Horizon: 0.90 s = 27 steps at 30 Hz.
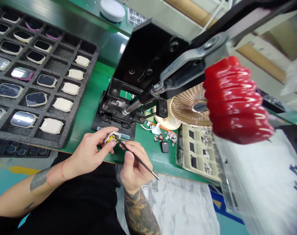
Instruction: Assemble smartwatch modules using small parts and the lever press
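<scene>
Between the fingers and thumb of my left hand (pixel 90 148) is a small smartwatch case (pixel 113 136), its open inside showing something yellow. My right hand (pixel 136 163) pinches a thin black tweezers-like tool (pixel 140 160). The tool's tip reaches into the watch case; whether it grips a part there is too small to tell. Just beyond my hands stands a black toggle press (pixel 138 81) with a red ribbed handle (pixel 236 101). A small dark square piece (pixel 164 147) lies on the green mat to the right.
At left a grey foam tray (pixel 62 137) holds several watches and pale watch cases. Right of the press are a round fan (pixel 189 106), scattered small parts (pixel 160 135) and a beige compartment box (pixel 197 169). The red handle juts out over the right side.
</scene>
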Tool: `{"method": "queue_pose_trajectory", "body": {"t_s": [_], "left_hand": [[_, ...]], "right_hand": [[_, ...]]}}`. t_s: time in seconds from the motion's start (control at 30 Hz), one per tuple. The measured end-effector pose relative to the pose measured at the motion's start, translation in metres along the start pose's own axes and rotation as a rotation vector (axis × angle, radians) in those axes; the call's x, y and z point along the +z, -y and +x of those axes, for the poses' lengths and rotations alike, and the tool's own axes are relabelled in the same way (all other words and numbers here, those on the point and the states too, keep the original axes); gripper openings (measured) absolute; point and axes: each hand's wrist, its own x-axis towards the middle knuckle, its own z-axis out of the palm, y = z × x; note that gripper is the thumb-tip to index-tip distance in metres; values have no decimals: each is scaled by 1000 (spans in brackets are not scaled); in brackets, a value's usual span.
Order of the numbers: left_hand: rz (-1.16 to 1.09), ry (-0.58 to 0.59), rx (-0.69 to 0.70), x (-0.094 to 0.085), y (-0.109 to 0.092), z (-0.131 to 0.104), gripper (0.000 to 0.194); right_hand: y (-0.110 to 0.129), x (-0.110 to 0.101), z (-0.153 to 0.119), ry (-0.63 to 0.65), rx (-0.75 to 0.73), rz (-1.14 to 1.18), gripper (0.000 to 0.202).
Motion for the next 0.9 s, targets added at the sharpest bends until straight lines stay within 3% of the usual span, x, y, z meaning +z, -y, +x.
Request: {"method": "queue_pose_trajectory", "body": {"t_s": [0.3, 0.4, 0.53, 0.63, 0.73, 0.8, 0.9], "left_hand": [[49, -1, 23, -1, 1, -2, 43], [44, 7, 44, -3, 1, -1, 42], [-38, 54, 64, -5, 1, -1, 40], [-117, 13, 34, -2, 2, 0, 43], [-247, -48, -4, 2, 1, 2, 44], [-321, -78, -7, 3, -1, 3, 43], [-364, -72, -8, 1, -5, 5, 46]], "right_hand": [[-1, 2, -1, -52, 22, 50, 18], [-2, 0, 2, -38, 112, 115, 17], [-3, -5, 9, 59, 260, 328, 12], [-3, -4, 11, 124, 189, 412, 14], [-3, 0, 12, -78, 104, 385, 15], [-4, 2, 11, -201, 130, 322, 14], [-6, 2, 10, -193, 232, 274, 12]]}}
